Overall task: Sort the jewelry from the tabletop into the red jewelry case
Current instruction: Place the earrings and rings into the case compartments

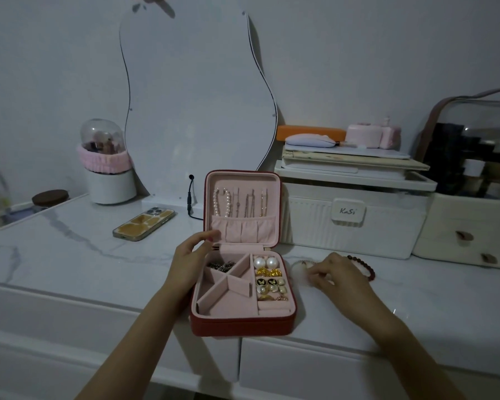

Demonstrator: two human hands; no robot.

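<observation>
The red jewelry case (240, 326) lies open at the table's front, pink inside. Its raised lid (243, 207) holds a pearl strand and thin chains. Several earrings (270, 280) fill the right slots and a dark piece (220, 266) lies in the back left compartment. My left hand (189, 262) holds the case's left edge near the hinge. To the right of the case, my right hand (339, 280) pinches a pale bracelet with a fluffy white ball (299, 271) on the tabletop. A dark red bead bracelet (365, 268) lies just behind that hand.
A phone (144, 223) lies face down at the back left, near a domed white holder (107, 166). A wavy mirror (197, 96) leans on the wall behind the case. White storage boxes (355, 215) stand at the back right. The marble tabletop (70, 255) stretches left.
</observation>
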